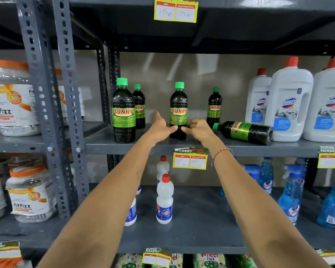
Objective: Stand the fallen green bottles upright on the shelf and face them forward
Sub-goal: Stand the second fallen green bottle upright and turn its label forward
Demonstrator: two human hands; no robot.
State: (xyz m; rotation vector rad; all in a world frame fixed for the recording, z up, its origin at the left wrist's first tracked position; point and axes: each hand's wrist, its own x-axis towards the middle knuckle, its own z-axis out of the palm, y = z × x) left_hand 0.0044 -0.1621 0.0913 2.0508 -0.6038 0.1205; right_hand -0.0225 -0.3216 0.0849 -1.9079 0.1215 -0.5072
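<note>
Several dark "SUNNY" bottles with green caps and green labels are on the middle shelf (97, 146). Two stand at the left (123, 113) (139, 107), one in the middle (178, 109) and one behind it to the right (214, 107); their labels face me. One more green bottle (244, 131) lies on its side at the right, cap pointing left. My left hand (160, 126) and my right hand (199, 128) flank the base of the middle bottle, thumb tips touching its lower front. The left fingers are spread and the right fingers loosely curled; neither wraps the bottle.
Large white Domex jugs (290, 105) stand right of the fallen bottle, touching its base. Grey slotted uprights (66, 105) bound the bay on the left, with Fitfizz jars (12, 101) beyond. White red-capped bottles (164, 200) and blue spray bottles (292, 196) fill the shelf below.
</note>
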